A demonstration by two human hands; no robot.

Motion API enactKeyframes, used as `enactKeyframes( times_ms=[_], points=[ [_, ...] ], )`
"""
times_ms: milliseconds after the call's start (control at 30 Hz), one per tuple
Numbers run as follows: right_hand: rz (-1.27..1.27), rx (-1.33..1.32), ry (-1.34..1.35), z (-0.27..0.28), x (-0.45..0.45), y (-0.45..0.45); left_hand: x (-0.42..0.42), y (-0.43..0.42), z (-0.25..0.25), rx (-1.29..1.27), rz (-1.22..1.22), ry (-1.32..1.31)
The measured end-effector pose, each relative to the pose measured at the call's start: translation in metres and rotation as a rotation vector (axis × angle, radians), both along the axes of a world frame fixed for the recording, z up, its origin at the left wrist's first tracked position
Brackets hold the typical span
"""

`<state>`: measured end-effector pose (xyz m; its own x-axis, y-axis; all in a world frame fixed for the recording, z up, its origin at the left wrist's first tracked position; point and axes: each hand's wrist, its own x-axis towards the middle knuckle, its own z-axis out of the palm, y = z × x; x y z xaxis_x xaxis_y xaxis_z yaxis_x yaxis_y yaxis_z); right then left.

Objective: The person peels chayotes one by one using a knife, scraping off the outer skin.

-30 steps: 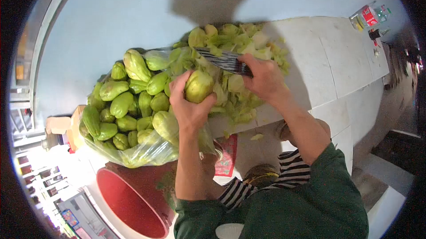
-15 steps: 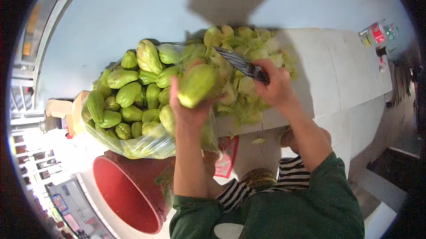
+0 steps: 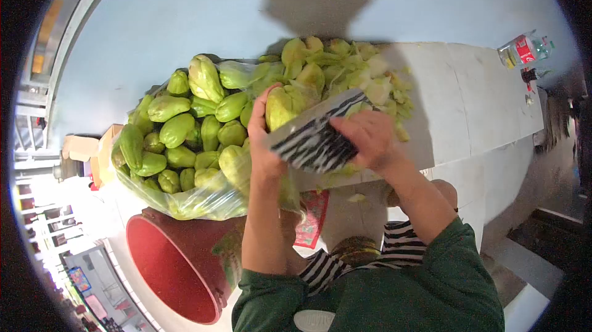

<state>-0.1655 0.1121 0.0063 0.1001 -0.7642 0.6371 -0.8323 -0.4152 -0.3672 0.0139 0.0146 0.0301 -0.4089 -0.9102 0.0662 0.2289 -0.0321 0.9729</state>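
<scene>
A pale green chayote (image 3: pixel 285 105) sits in my left hand (image 3: pixel 265 147), whose fingers wrap round its side. My right hand (image 3: pixel 369 141) grips a broad cleaver (image 3: pixel 317 137) with a black-and-white striped blade. The blade is tilted across the front of the chayote, close to my left hand; whether its edge touches the flesh I cannot tell. Its handle is hidden in my fist. Behind both hands lies a heap of cut chayote pieces (image 3: pixel 376 82). Whole chayotes (image 3: pixel 177 129) fill a clear plastic bag (image 3: pixel 203 203) to the left of my left hand.
The pale tiled counter (image 3: pixel 447 97) runs along the wall. A plastic bottle (image 3: pixel 524 51) with a red label lies at its far right. Below the bag a red bucket (image 3: pixel 172 270) is tipped towards the left. A cardboard box (image 3: pixel 108 153) stands behind the bag.
The cleaver has swung down and left from above the cut pieces, its flat side now showing in front of the chayote. The chayote has been turned in my left hand.
</scene>
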Motion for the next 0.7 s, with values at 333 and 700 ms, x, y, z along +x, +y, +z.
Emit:
enactKeyframes(
  times_ms=[333,700],
  points=[
    [0.118,-0.143,-0.007,0.004,0.012,-0.002,-0.001,-0.007,-0.024,0.025,0.071,-0.061],
    [0.092,-0.007,0.002,0.000,0.006,-0.002,0.006,0.000,-0.007,-0.078,-0.039,-0.192]
  ],
)
